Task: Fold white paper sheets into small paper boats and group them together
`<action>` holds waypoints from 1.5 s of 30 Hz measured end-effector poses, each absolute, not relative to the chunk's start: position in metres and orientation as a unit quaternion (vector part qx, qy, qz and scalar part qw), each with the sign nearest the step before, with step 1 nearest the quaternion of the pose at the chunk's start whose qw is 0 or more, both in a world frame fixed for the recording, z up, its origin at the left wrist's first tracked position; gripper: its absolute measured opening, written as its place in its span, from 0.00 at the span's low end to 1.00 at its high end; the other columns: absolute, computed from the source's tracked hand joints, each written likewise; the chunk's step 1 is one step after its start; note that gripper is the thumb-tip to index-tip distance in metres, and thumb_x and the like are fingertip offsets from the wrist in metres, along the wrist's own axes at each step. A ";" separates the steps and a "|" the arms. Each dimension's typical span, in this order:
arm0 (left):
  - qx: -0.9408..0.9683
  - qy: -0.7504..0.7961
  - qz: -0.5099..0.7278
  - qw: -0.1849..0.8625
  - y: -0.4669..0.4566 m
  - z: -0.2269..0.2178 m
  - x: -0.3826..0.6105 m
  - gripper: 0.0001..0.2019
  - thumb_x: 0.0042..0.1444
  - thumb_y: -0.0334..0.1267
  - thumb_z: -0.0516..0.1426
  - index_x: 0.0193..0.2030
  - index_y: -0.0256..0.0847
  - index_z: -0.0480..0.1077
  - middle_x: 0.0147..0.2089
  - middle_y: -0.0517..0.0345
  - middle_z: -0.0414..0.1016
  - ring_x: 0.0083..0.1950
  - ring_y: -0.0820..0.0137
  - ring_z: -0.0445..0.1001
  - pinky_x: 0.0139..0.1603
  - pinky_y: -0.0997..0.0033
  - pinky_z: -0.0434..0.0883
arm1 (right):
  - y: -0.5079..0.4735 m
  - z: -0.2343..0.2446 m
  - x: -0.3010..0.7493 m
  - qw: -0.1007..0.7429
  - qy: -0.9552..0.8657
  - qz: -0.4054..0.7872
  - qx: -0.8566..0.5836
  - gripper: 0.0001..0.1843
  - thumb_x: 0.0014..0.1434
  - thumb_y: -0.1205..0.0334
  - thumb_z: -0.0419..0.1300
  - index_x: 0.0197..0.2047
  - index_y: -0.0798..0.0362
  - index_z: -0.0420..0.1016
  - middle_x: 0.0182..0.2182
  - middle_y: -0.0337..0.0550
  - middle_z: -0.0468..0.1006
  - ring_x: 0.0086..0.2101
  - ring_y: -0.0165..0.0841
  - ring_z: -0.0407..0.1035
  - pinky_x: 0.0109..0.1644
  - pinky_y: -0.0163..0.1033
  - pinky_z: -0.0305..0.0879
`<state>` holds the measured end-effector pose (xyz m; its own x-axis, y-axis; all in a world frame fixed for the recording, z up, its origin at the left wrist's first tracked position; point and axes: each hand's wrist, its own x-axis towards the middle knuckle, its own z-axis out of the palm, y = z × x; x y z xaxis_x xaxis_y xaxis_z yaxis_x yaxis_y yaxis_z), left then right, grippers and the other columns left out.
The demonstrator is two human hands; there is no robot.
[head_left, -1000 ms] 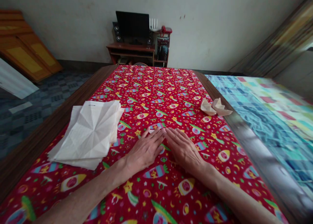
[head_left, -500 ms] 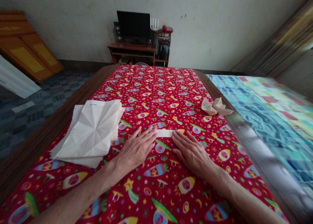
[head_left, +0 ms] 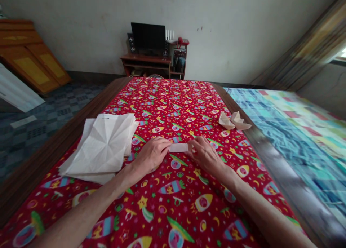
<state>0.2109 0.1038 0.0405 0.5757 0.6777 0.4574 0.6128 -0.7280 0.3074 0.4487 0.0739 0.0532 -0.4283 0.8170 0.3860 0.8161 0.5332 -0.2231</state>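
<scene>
A narrow folded paper strip [head_left: 178, 147] lies across the red patterned cloth, in front of me. My left hand [head_left: 154, 152] grips its left end, thumb and fingers pinched together. At the other end my right hand [head_left: 203, 151] has its fingers curled and closed on the paper. Only the middle of the strip shows; both ends are hidden under my fingers. To the left of my left hand rests a stack of creased white paper sheets [head_left: 104, 147]. Beyond my right hand, near the table's right edge, sit folded paper shapes [head_left: 234, 121] with pointed tips.
The red cloth [head_left: 173, 107] covers a dark wooden table [head_left: 89, 113]. A bed with checked bedding [head_left: 259, 132] stands along the right side. By the far wall is a desk [head_left: 147, 58] with a monitor [head_left: 148, 37]. A wooden cabinet [head_left: 35, 60] stands at the far left.
Both hands have gone from lying flat on the strip with fingers stretched to pinching its ends with bent fingers. The view has tilted up slightly.
</scene>
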 end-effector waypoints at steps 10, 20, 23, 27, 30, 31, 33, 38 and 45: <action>0.791 0.448 0.383 0.161 0.099 0.034 0.213 0.24 0.63 0.37 0.48 0.66 0.36 0.54 0.60 0.43 0.65 0.60 0.61 0.66 0.58 0.56 0.69 | 0.071 0.052 0.439 0.343 -0.772 0.140 -0.516 0.10 0.61 0.61 0.56 0.29 0.52 0.64 0.25 0.37 0.69 0.26 0.28 0.63 0.29 0.33 0.57; 0.666 0.456 0.342 0.481 0.078 0.067 0.242 0.18 0.63 0.49 0.48 0.50 0.37 0.64 0.41 0.52 0.75 0.47 0.63 0.75 0.49 0.65 0.72 | 0.048 0.056 0.414 0.298 -0.830 0.065 -0.467 0.09 0.64 0.64 0.49 0.32 0.52 0.64 0.29 0.42 0.69 0.29 0.31 0.63 0.32 0.35 0.59; 0.674 0.465 0.345 0.459 0.080 0.068 0.243 0.16 0.61 0.44 0.49 0.51 0.38 0.64 0.43 0.52 0.76 0.47 0.63 0.75 0.48 0.66 0.71 | 0.044 0.057 0.411 0.279 -0.840 0.074 -0.460 0.09 0.65 0.62 0.49 0.33 0.52 0.65 0.30 0.43 0.70 0.31 0.32 0.64 0.34 0.36 0.60; 0.693 0.503 0.319 0.407 0.082 0.060 0.241 0.14 0.59 0.38 0.49 0.49 0.35 0.67 0.39 0.51 0.77 0.42 0.63 0.76 0.45 0.65 0.71 | 0.044 0.056 0.409 0.311 -0.806 0.140 -0.484 0.11 0.65 0.55 0.51 0.35 0.52 0.65 0.29 0.41 0.71 0.30 0.32 0.65 0.36 0.36 0.61; 0.707 0.521 0.292 0.377 0.081 0.057 0.240 0.13 0.57 0.35 0.50 0.45 0.34 0.69 0.37 0.51 0.77 0.37 0.64 0.76 0.39 0.68 0.72 | 0.049 0.054 0.408 0.348 -0.745 0.215 -0.526 0.10 0.65 0.55 0.51 0.34 0.51 0.63 0.25 0.37 0.71 0.25 0.29 0.65 0.30 0.33 0.60; 0.714 0.519 0.290 0.370 0.080 0.056 0.240 0.12 0.57 0.34 0.50 0.45 0.34 0.70 0.36 0.52 0.77 0.36 0.65 0.76 0.38 0.69 0.72 | 0.050 0.054 0.407 0.355 -0.728 0.229 -0.541 0.09 0.64 0.56 0.52 0.34 0.50 0.62 0.25 0.36 0.71 0.25 0.28 0.65 0.29 0.33 0.59; 0.731 0.499 0.301 0.356 0.079 0.056 0.240 0.12 0.57 0.33 0.51 0.45 0.35 0.70 0.36 0.53 0.78 0.35 0.66 0.76 0.38 0.70 0.72 | 0.053 0.053 0.406 0.358 -0.706 0.237 -0.563 0.07 0.60 0.57 0.55 0.35 0.50 0.63 0.26 0.36 0.71 0.25 0.29 0.66 0.29 0.33 0.59; 0.757 0.450 0.325 0.343 0.078 0.055 0.241 0.12 0.55 0.30 0.51 0.45 0.37 0.72 0.38 0.55 0.78 0.36 0.68 0.76 0.41 0.72 0.72 | 0.059 0.054 0.406 0.359 -0.690 0.266 -0.569 0.05 0.56 0.61 0.56 0.31 0.51 0.66 0.22 0.35 0.70 0.22 0.27 0.63 0.26 0.31 0.57; 0.752 0.467 0.340 0.317 0.081 0.053 0.243 0.14 0.52 0.30 0.54 0.45 0.36 0.73 0.39 0.53 0.78 0.37 0.68 0.76 0.41 0.71 0.74 | 0.063 0.055 0.410 0.346 -0.679 0.315 -0.565 0.11 0.54 0.61 0.55 0.22 0.52 0.63 0.18 0.33 0.64 0.20 0.25 0.58 0.23 0.30 0.52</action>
